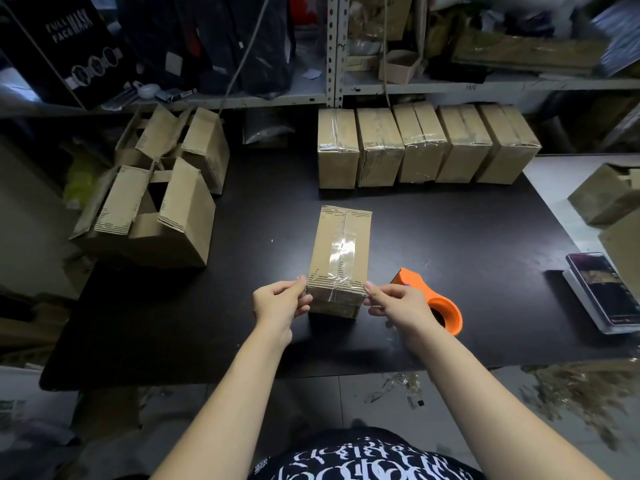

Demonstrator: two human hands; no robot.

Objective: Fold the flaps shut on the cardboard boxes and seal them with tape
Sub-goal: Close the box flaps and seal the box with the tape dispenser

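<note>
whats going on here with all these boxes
A person is sealing cardboard boxes. The left hand and right hand each pinch a near corner of a box on the black table; its flaps are shut, with clear tape along the top. The orange tape dispenser lies beside the right hand, unheld. Five taped boxes stand at the back; open boxes sit on the left.

Closed cardboard box (341, 258), clear tape (341, 252) along seam, mid-table

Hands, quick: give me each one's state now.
Left hand: grips the box, near left corner.
Right hand: grips the box, near right corner.
</note>
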